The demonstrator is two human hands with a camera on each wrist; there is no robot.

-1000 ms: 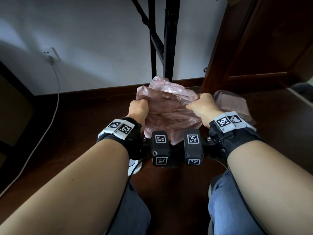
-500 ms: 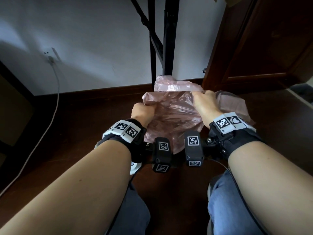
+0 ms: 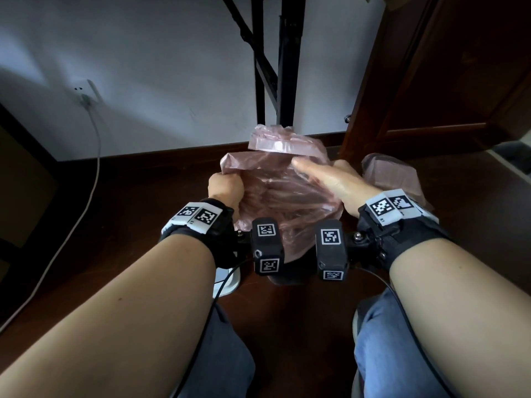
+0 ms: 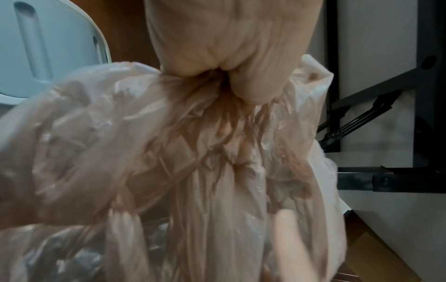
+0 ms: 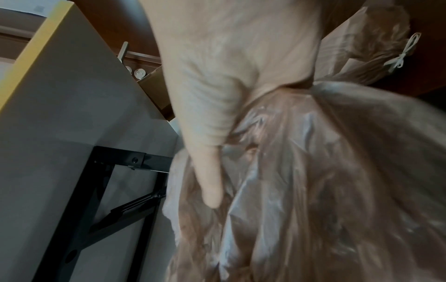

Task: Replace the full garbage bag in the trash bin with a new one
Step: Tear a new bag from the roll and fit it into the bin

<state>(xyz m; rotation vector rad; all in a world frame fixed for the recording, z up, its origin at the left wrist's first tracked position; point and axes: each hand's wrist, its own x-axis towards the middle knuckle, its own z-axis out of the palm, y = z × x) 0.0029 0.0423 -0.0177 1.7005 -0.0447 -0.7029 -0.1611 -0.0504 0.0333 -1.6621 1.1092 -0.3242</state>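
A crumpled pink see-through garbage bag (image 3: pixel 281 196) hangs between both hands above the dark floor. My left hand (image 3: pixel 225 186) is a fist that grips the bag's left edge; in the left wrist view the bag (image 4: pixel 193 171) gathers into pleats at that hand (image 4: pixel 229 47). My right hand (image 3: pixel 330 182) holds the right side. Its thumb (image 5: pixel 210 171) lies straight along the bag (image 5: pixel 325 171), its fingers are hidden behind the plastic, and pleats run into its crook. A second, filled pink bag (image 3: pixel 393 176) tied with a white string (image 5: pixel 400 57) lies right of it. The white bin (image 4: pixel 48 47) sits below my left wrist.
Black folding table legs (image 3: pixel 284 67) stand against the white wall straight ahead. A dark wooden door (image 3: pixel 445 81) is at the right. A wall socket with a white cable (image 3: pixel 86 101) trails down the left. My knees in jeans (image 3: pixel 382 340) are below.
My right hand has shifted from a knuckled pinch on the bag's edge to lying along it with the thumb stretched out. The bag's top has lifted and spread. My left fist has barely moved.
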